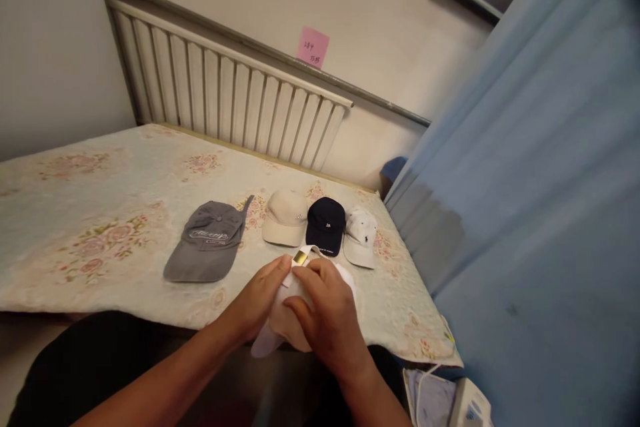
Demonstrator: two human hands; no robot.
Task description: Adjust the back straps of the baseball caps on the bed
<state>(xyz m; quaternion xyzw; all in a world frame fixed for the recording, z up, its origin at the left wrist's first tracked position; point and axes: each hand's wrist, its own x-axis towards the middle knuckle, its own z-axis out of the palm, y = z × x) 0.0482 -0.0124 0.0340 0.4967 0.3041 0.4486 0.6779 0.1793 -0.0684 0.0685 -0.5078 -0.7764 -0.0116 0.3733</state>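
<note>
Between my two hands, over the near edge of the bed, is a white baseball cap, its brim pointing down and toward me. My left hand pinches the cap's back strap beside a gold-coloured buckle. On the other side of the buckle, my right hand grips the strap with bent fingers. Beyond my hands lie a beige cap, a black cap and a white cap with a small dark logo, side by side. Off to the left rests a grey cap, its strap sticking out.
The caps lie on a bed with a floral cover. A white radiator runs along the wall behind it, under a pink note. A blue curtain hangs at the right. A white box-like device stands at the lower right.
</note>
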